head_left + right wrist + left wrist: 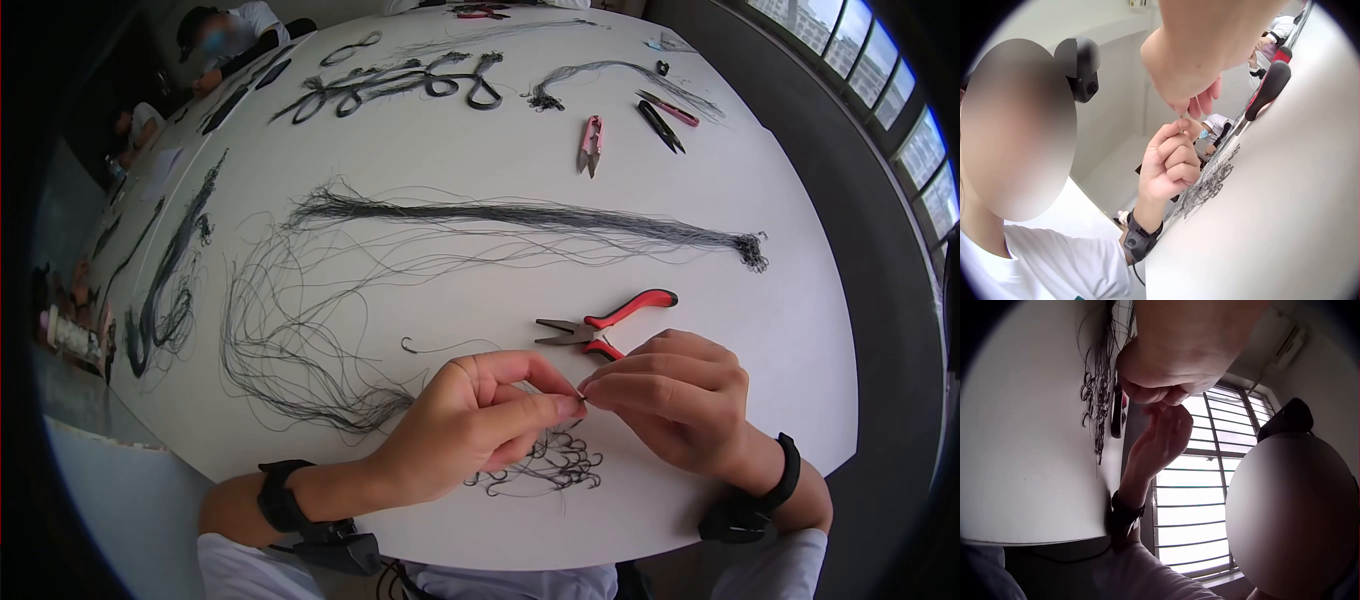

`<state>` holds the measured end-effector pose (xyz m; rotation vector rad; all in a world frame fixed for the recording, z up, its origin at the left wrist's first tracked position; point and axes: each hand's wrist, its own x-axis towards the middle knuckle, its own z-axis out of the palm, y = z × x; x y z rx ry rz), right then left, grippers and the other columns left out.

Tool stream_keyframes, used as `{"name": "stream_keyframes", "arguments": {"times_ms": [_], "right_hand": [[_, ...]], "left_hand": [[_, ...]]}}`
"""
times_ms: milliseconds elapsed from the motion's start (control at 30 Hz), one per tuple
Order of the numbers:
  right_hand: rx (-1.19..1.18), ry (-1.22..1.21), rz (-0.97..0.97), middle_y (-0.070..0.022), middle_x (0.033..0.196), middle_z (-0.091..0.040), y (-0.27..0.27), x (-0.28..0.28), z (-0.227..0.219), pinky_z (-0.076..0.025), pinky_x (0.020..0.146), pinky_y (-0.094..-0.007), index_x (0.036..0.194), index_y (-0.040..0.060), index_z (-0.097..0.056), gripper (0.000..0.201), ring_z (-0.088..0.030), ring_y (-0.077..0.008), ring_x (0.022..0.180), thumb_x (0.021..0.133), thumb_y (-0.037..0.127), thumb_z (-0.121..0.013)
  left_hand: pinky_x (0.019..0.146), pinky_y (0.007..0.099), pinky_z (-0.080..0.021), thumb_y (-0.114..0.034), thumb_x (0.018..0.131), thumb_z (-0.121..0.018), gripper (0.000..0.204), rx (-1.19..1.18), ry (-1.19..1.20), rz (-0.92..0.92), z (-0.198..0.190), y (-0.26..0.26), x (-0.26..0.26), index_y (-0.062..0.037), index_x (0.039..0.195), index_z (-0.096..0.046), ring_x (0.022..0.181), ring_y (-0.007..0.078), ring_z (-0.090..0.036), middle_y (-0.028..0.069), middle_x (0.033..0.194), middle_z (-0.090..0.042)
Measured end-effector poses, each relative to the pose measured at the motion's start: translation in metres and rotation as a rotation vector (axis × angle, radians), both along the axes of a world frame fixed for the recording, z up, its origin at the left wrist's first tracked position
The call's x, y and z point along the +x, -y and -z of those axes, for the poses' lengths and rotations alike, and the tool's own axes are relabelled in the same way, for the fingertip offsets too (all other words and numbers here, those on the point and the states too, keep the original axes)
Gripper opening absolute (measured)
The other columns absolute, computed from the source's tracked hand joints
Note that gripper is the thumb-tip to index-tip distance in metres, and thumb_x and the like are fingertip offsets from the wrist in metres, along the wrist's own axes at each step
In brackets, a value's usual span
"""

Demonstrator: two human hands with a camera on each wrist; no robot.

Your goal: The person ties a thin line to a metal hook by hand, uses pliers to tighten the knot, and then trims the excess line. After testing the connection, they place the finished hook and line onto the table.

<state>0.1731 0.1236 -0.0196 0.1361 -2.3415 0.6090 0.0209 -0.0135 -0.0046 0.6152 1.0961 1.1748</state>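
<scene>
In the head view my left hand (500, 405) and right hand (672, 395) meet at the fingertips over the table's near side. Thumb and forefinger of each pinch a tiny thin dark piece (583, 400), mostly hidden by the fingers; I cannot tell if it is a fish hook or fishing line. Under the hands lies a heap of dark fish hooks (560, 462). A single hook (408, 346) with a thin line lies left of them. Beyond the right hand, red-and-black pliers (610, 322) rest with their jaws apart. The right wrist view shows the left hand's fingers curled (1175, 153).
A long bundle of fishing line (500, 212), hooks at its right end, crosses the white table (430, 155), with loose strands curving left. Pink thread snips (591, 145), black snips (660, 126) and more bundles (400, 85) lie farther back. Another person (235, 35) sits far left.
</scene>
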Motion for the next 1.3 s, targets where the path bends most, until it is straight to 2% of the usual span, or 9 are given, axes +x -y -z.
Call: {"name": "stream_keyframes", "arguments": {"times_ms": [200, 467, 600, 667, 800, 867, 1000, 1167, 1300], "right_hand": [[0.144, -0.071, 0.063, -0.0041, 0.079, -0.061, 0.002, -0.004, 0.001, -0.043, 0.047, -0.0254, 0.08, 0.006, -0.062, 0.025, -0.055, -0.0151, 0.056, 0.056, 0.003, -0.07], [0.062, -0.076, 0.085, -0.0052, 0.077, -0.057, 0.008, -0.007, 0.0, -0.043, 0.047, -0.0275, 0.077, 0.0053, -0.059, 0.023, -0.055, -0.0188, 0.059, 0.059, 0.0, -0.071], [0.023, 0.149, 0.229, -0.0081, 0.089, -0.056, 0.003, -0.004, -0.001, -0.044, 0.065, -0.0331, 0.084, 0.0049, -0.055, 0.028, -0.056, -0.0245, 0.078, 0.061, 0.0, -0.071], [0.037, 0.303, 0.321, -0.0115, 0.104, -0.051, 0.0, -0.001, 0.0, -0.039, 0.082, -0.0399, 0.093, 0.0043, -0.052, 0.034, -0.049, -0.0292, 0.099, 0.064, 0.005, -0.071], [0.161, 0.379, 0.41, -0.012, 0.108, -0.049, 0.001, 0.0, 0.006, -0.037, 0.086, -0.0422, 0.091, 0.0034, -0.052, 0.031, -0.047, -0.0308, 0.103, 0.067, 0.01, -0.07], [0.151, 0.418, 0.435, -0.0126, 0.107, -0.048, 0.0, -0.001, 0.007, -0.036, 0.088, -0.0431, 0.091, 0.0021, -0.052, 0.029, -0.045, -0.0313, 0.104, 0.07, 0.013, -0.069], [0.152, 0.412, 0.397, -0.0124, 0.103, -0.048, -0.008, -0.001, 0.015, -0.036, 0.086, -0.0428, 0.087, 0.0014, -0.052, 0.024, -0.046, -0.0302, 0.101, 0.073, 0.014, -0.068], [-0.062, 0.181, 0.411, -0.0113, 0.089, -0.051, -0.006, -0.003, 0.01, -0.038, 0.068, -0.0364, 0.077, 0.0024, -0.05, 0.019, -0.046, -0.0273, 0.08, 0.075, 0.011, -0.067], [0.023, 0.088, 0.324, -0.0122, 0.086, -0.051, 0.001, -0.004, -0.001, -0.038, 0.063, -0.035, 0.071, 0.0049, -0.045, 0.029, -0.046, -0.0269, 0.077, 0.067, 0.008, -0.074]], "left_hand": [[0.04, 0.0221, -0.02, -0.007, 0.089, -0.05, 0.011, -0.059, 0.103, -0.019, 0.004, 0.002, 0.003, 0.0015, 0.095, -0.053, 0.04, 0.0037, -0.026, -0.0054, 0.049, -0.033], [0.039, 0.0207, -0.022, -0.007, 0.089, -0.052, 0.007, 0.036, -0.1, -0.187, 0.005, 0.002, 0.008, -0.0007, 0.092, -0.052, 0.04, 0.0022, -0.028, -0.004, 0.048, -0.039], [0.046, 0.0191, -0.034, -0.009, 0.09, -0.052, 0.007, 0.087, -0.195, -0.23, 0.008, 0.002, 0.005, -0.0018, 0.091, -0.052, 0.039, 0.002, -0.027, -0.0052, 0.045, -0.036], [0.065, 0.0211, -0.045, -0.009, 0.09, -0.052, 0.006, 0.05, -0.238, -0.26, 0.005, 0.001, 0.006, -0.0029, 0.091, -0.051, 0.039, 0.0016, -0.027, -0.0064, 0.044, -0.035], [0.077, 0.0225, -0.046, -0.009, 0.09, -0.051, 0.005, 0.116, -0.312, -0.295, 0.008, 0.003, 0.005, -0.0035, 0.091, -0.051, 0.039, 0.001, -0.027, -0.0066, 0.043, -0.034], [0.04, 0.0191, -0.023, -0.015, 0.091, -0.054, 0.01, 0.183, -0.263, -0.299, 0.012, 0.004, 0.004, -0.0052, 0.094, -0.054, 0.041, 0.0007, -0.03, -0.0056, 0.046, -0.041], [0.056, 0.0177, -0.042, -0.009, 0.091, -0.05, 0.005, 0.153, -0.273, -0.303, 0.007, 0.002, 0.004, -0.0043, 0.093, -0.052, 0.039, 0.0009, -0.025, -0.0074, 0.044, -0.032], [0.038, 0.0223, -0.016, -0.013, 0.092, -0.05, 0.011, 0.036, 0.066, -0.339, 0.007, -0.001, -0.001, -0.0058, 0.099, -0.052, 0.038, 0.0018, -0.02, -0.0068, 0.048, -0.03], [0.038, 0.0219, -0.016, -0.014, 0.092, -0.051, 0.011, 0.015, 0.176, -0.321, 0.008, 0.0, -0.003, -0.0067, 0.101, -0.052, 0.039, 0.0018, -0.021, -0.0063, 0.049, -0.031]]}}
